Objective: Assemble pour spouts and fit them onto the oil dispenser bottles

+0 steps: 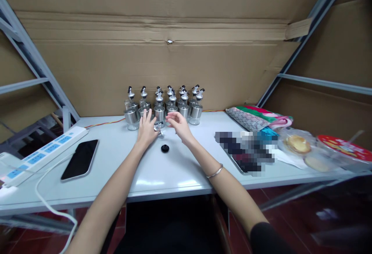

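My left hand [147, 129] is at the front of a group of glass oil bottles, its fingers spread in front of a bottle with no spout. Beside its thumb is a metal pourer spout [158, 127] with a dark lever; whether they touch I cannot tell. My right hand [180, 127] hovers just right of the spout, fingers loosely bent and apart, nothing visible in them. A black round stopper [165, 148] lies on the table nearer me. Another spoutless bottle [132, 119] with a steel sleeve stands at the left end; several others [183, 110] carry silver pourers.
On the left of the white table [116, 186] lie a power strip [46, 153] and a black-screened phone [80, 159] by a white cable. A fabric pouch [247, 119], a blurred-out item [247, 151], wrapped food [298, 144] and a red-lidded tub [345, 147] occupy the right. Cardboard [168, 68] walls the back.
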A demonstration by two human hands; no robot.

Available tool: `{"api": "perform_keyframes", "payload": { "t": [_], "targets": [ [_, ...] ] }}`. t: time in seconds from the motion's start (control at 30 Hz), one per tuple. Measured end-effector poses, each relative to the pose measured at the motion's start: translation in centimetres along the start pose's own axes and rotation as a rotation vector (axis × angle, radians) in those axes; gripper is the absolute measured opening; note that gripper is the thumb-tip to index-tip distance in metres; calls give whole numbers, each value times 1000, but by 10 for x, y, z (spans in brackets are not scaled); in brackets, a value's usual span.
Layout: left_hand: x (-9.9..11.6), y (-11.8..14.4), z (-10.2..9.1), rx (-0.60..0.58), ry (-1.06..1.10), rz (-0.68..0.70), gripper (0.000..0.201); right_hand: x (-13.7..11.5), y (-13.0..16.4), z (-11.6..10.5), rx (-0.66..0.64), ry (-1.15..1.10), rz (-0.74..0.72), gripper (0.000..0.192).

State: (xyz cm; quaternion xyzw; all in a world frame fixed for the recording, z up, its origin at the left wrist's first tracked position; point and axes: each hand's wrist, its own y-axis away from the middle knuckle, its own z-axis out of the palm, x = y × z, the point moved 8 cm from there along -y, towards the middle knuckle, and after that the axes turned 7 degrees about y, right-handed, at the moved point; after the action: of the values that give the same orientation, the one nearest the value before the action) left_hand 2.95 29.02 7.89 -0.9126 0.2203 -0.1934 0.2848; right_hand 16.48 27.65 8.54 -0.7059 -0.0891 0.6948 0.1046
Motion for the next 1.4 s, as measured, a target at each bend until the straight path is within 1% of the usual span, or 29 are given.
{"api": "perform_keyframes", "payload": {
  "t": [0.07,0.2,0.3,0.37,0.47,0.67,0.77,0.87,0.93,1.0,1.1,1.17,1.23,1.3,1.4],
  "targets": [
    [3,0,-4,27,-10,2,41,-2,-2,-5,25,62,-40,26],
    [16,-1,-17,79,55,2,38,-17,0,-13,82,277,-197,26],
    [30,-1,-25,70,134,-9,40,-27,3,-12,55,414,-298,21],
    [37,0,-27,54,182,-17,43,-31,5,-10,28,469,-337,21],
    [41,1,-28,38,255,-21,47,-31,7,-5,-13,532,-363,26],
    [35,0,-24,28,329,-21,53,-32,12,3,-66,596,-409,27],
    [36,0,-24,31,335,-5,48,-34,13,4,-76,600,-420,28],
    [37,0,-23,18,315,-3,37,-35,15,6,-76,663,-426,29],
    [38,-1,-22,-1,298,-16,32,-35,17,9,-80,770,-434,26],
    [39,-1,-21,-18,280,-31,29,-36,19,14,-86,924,-451,26],
    [41,0,-21,-30,260,-46,27,-35,21,21,-109,1137,-472,30],
    [43,0,-21,-38,257,-49,27,-35,22,23,-122,1218,-471,31],
    [44,0,-21,-42,261,-44,27,-33,22,24,-132,1250,-468,32],
    [45,1,-21,-37,268,-33,28,-32,22,23,-129,1212,-461,32],
    [47,1,-23,-17,275,10,31,-30,17,12,-73,969,-383,42]
  ]
}}
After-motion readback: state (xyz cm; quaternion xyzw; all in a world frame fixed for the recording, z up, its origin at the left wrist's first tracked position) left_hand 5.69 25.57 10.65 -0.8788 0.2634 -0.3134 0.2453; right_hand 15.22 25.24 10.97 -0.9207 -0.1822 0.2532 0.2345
